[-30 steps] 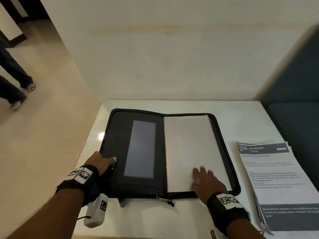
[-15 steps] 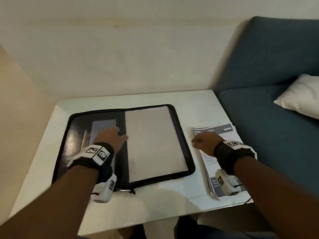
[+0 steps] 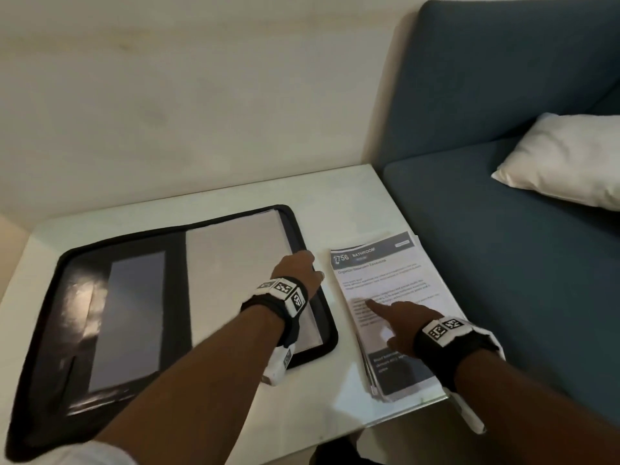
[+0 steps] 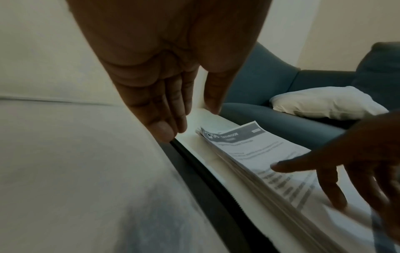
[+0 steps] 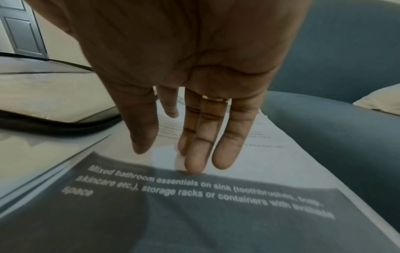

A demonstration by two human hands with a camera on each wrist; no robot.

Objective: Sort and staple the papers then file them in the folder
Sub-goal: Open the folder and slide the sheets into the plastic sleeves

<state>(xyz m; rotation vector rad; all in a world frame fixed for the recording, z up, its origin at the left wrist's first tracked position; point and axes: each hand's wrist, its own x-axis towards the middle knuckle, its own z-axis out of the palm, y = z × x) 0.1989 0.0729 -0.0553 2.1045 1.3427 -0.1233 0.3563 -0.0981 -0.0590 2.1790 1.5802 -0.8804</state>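
A big blue sofa (image 3: 503, 162) sits at the right side, with a white pillow (image 3: 563, 159) on its seat. Next to the sofa is a white table (image 3: 208, 397), pushed up to a pale wall (image 3: 167, 95).

On the table lies a black folder (image 3: 80, 297). It is open and flat. Its left half has a grey panel, and its right half holds a white sheet (image 3: 235, 263). The zip edge runs all around it.

Just to the right of the folder, near the sofa edge of the table, is a stack of papers (image 3: 379, 283). The top page has a dark band at the top with the word BATHROOM and another dark band at the bottom with white words. The sheets are not lined up; their edges fan out a little on the left side.

The left hand (image 3: 297, 270) is over the right edge of the folder. Its fingers are straight and close together, and the tips touch the folder's black rim (image 4: 184, 149). It holds nothing.

The right hand (image 3: 399, 317) lies on the stack of papers. Its fingers are straight and spread a bit, and the fingertips (image 5: 194, 164) press down on the top page. A gold ring (image 5: 216, 98) is on one finger.

Both wrists wear black bands with black-and-white square marks.
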